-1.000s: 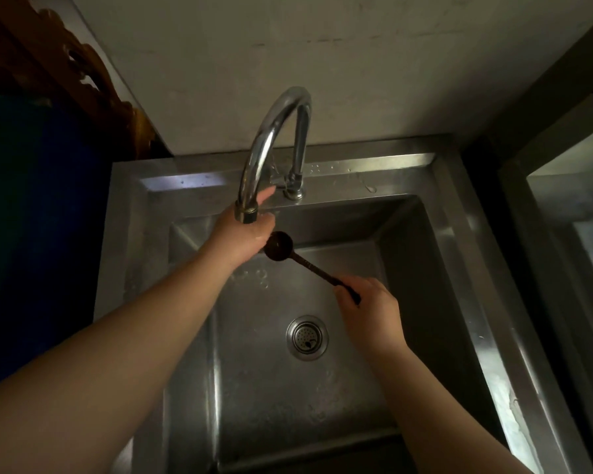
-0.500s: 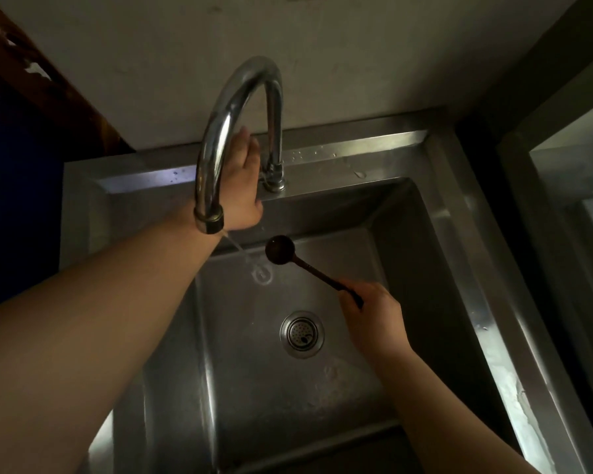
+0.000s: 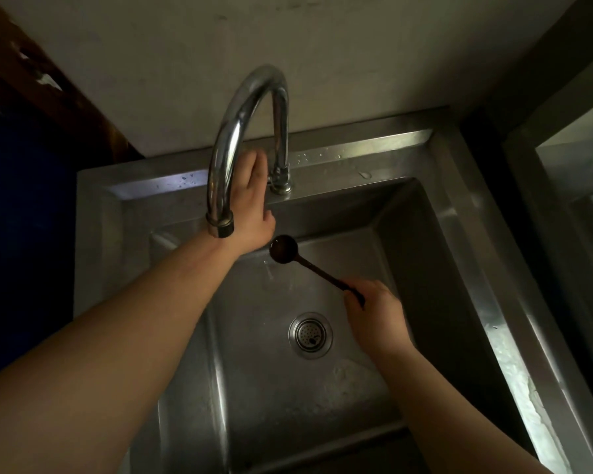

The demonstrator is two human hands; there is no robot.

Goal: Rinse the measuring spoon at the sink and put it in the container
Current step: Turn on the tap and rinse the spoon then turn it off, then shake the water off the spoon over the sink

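My right hand (image 3: 374, 316) is shut on the handle end of a dark measuring spoon (image 3: 298, 263). The spoon's round bowl faces up over the steel sink (image 3: 456, 241), just right of the spout's mouth. My left hand (image 3: 254, 206) reaches behind the curved chrome faucet (image 3: 240, 107), fingers stretched flat toward the faucet's base (image 3: 281, 181). The spout hides part of that hand. A faint wet streak shows on the sink floor left of the spoon bowl. No container is in view.
A round drain strainer (image 3: 310, 335) sits in the sink floor below the spoon. A pale wall rises behind the faucet. A second steel surface (image 3: 582, 172) lies at the right, past a dark gap. Dark furniture fills the left side.
My left hand left the spout's mouth and moved back behind the spout toward the faucet base. A thin stream ran from the spout half a second ago. The spoon stays about where it was.
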